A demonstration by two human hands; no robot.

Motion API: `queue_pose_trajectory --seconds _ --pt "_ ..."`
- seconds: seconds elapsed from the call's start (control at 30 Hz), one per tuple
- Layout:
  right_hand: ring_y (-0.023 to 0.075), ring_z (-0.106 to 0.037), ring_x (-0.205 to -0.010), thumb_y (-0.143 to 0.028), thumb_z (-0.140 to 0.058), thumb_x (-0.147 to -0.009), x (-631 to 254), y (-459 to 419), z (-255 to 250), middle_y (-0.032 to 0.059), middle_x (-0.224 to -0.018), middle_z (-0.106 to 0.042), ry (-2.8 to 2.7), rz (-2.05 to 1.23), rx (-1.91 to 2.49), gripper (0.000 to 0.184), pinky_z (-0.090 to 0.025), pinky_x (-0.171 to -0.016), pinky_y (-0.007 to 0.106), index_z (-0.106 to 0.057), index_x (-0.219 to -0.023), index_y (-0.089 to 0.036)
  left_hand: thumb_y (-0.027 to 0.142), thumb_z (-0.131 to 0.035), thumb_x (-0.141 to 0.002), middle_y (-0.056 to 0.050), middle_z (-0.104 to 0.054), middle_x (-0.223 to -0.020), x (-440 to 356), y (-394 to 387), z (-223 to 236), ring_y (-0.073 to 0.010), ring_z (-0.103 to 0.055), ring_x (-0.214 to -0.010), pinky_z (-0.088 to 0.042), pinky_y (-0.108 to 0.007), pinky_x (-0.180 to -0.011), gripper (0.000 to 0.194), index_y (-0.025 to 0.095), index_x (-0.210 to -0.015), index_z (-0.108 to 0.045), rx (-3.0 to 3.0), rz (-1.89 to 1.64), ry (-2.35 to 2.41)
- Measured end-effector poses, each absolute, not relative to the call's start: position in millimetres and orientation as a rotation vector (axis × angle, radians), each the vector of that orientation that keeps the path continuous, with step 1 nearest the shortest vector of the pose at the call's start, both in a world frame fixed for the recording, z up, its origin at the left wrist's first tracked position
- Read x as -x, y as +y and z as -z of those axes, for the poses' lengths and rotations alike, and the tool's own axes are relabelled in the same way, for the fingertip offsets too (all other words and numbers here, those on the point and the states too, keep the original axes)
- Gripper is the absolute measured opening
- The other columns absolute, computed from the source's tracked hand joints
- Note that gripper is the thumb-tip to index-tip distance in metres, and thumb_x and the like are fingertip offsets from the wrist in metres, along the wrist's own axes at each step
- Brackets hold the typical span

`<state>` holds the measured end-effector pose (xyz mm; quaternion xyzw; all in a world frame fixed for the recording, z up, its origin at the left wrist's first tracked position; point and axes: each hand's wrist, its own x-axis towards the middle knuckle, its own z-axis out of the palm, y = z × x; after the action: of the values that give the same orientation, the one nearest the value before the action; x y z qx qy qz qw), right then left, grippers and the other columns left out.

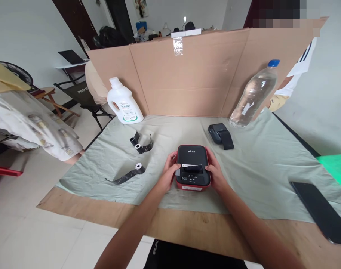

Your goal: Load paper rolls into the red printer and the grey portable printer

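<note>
A small red and black label printer (pixel 193 164) sits on the pale green cloth (pixel 257 164) near the table's front. My left hand (pixel 168 172) grips its left side, with the thumb on the top by the paper slot. My right hand (pixel 217 172) holds its right side, fingers curled round the edge. A strip of dark paper shows in the slot. To the left lie two dark paper rolls (pixel 141 146) with loose tails, and a third dark roll (pixel 131 174) lies partly unrolled nearer the front.
A second black printer (pixel 221 135) lies behind on the right. A white detergent jug (pixel 123 102) stands back left, a clear water bottle (pixel 254 94) back right. A cardboard screen (pixel 195 71) walls the back. A black phone (pixel 322 211) lies at the right edge. A seated person shows behind.
</note>
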<state>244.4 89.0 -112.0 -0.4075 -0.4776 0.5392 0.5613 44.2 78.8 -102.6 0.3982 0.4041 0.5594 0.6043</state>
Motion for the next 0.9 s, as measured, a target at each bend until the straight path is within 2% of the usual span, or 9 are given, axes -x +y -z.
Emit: queue_pose_trajectory --seconds 0.1,0.23,0.3,0.43,0.53,0.67,0.73,0.8,0.9 --pt "0.0303 -0.044 -0.147 -0.034 -0.063 -0.071 -242.3 85.0 106.0 0.0054 -0.16 -0.046 -1.086 -1.27 0.979 0.082 -0.037 -0.122 0.051 -0.046 -0.151 -0.029 0.028 -0.065 -0.08 -0.006 -0.061 -0.145 -43.1 75.5 104.2 -0.0264 -0.055 -0.138 -0.048 -0.041 -0.112 0.051 0.027 -0.13 -0.058 -0.949 -1.317 0.963" --pt "0.0312 -0.046 -0.145 -0.047 -0.064 -0.086 -242.6 59.8 96.9 0.0068 -0.157 -0.05 -1.032 -1.173 1.211 0.065 -0.039 -0.12 0.055 -0.051 -0.147 -0.031 0.035 -0.067 -0.087 -0.007 -0.054 -0.154 -39.4 58.8 110.2 -0.0276 -0.047 -0.146 -0.042 -0.044 -0.119 0.055 0.028 -0.14 -0.056 -1.029 -1.304 0.998" --pt "0.0302 -0.042 -0.148 -0.052 -0.061 -0.091 -245.2 41.4 97.9 0.0049 -0.157 -0.049 -1.109 -1.164 1.265 0.061 -0.035 -0.123 0.055 -0.052 -0.148 -0.033 0.04 -0.063 -0.092 -0.004 -0.049 -0.158 -36.9 47.4 114.4 -0.0267 -0.04 -0.15 -0.037 -0.044 -0.124 0.053 0.031 -0.144 -0.054 -1.069 -1.263 1.018" --pt "0.031 -0.029 -0.155 -0.052 -0.067 -0.087 -249.4 16.3 101.6 0.0002 -0.166 -0.036 -1.422 -1.088 1.179 0.075 -0.022 -0.129 0.056 -0.042 -0.156 -0.036 0.045 -0.056 -0.098 -0.001 -0.047 -0.16 -36.7 30.8 110.4 -0.0261 -0.032 -0.155 -0.031 -0.046 -0.128 0.051 0.035 -0.147 -0.052 -1.188 -1.2 1.102" --pt "0.0355 -0.03 -0.154 -0.048 -0.076 -0.08 -248.8 26.1 86.7 0.0035 -0.166 -0.035 -1.628 -0.916 1.111 0.093 -0.023 -0.128 0.056 -0.034 -0.161 -0.032 0.046 -0.054 -0.099 -0.002 -0.048 -0.158 -41.8 36.0 90.8 -0.0264 -0.036 -0.153 -0.027 -0.047 -0.129 0.049 0.034 -0.147 -0.054 -1.36 -1.281 1.195" --pt "0.0367 -0.036 -0.151 -0.048 -0.078 -0.077 -242.1 83.8 53.0 0.0096 -0.162 -0.042 -1.765 -0.677 1.057 0.1 -0.026 -0.126 0.055 -0.03 -0.162 -0.025 0.053 -0.042 -0.103 -0.006 -0.066 -0.134 -52.9 84.0 61.5 -0.0263 -0.058 -0.131 -0.042 -0.043 -0.118 0.044 0.024 -0.118 -0.072 -1.493 -1.464 1.165" --pt "0.037 -0.039 -0.148 -0.049 -0.079 -0.074 -236.5 122.5 46.7 0.0092 -0.157 -0.048 -1.78 -0.634 1.054 0.095 -0.029 -0.124 0.054 -0.04 -0.157 -0.026 0.054 -0.042 -0.103 -0.007 -0.072 -0.119 -59.1 122.7 54.8 -0.0261 -0.064 -0.12 -0.047 -0.042 -0.111 0.045 0.022 -0.1 -0.073 -1.388 -1.604 1.174" --pt "0.0352 -0.045 -0.144 -0.051 -0.079 -0.075 -230.6 160.0 51.8 0.0082 -0.15 -0.056 -1.74 -0.701 1.051 0.087 -0.036 -0.12 0.051 -0.046 -0.152 -0.027 0.05 -0.045 -0.102 -0.007 -0.073 -0.113 -64.5 164.1 54.2 -0.0257 -0.063 -0.122 -0.044 -0.04 -0.113 0.043 0.021 -0.083 -0.07 -1.307 -1.741 1.203" --pt "0.0305 -0.054 -0.136 -0.053 -0.076 -0.078 -223.7 206.3 73.1 0.0069 -0.145 -0.06 -1.635 -0.82 1.033 0.085 -0.045 -0.113 0.047 -0.044 -0.153 -0.028 0.046 -0.05 -0.1 -0.007 -0.074 -0.112 -69.0 220.0 62.7 -0.0242 -0.052 -0.139 -0.033 -0.038 -0.121 0.045 0.022 -0.065 -0.063 -1.312 -1.786 1.21"
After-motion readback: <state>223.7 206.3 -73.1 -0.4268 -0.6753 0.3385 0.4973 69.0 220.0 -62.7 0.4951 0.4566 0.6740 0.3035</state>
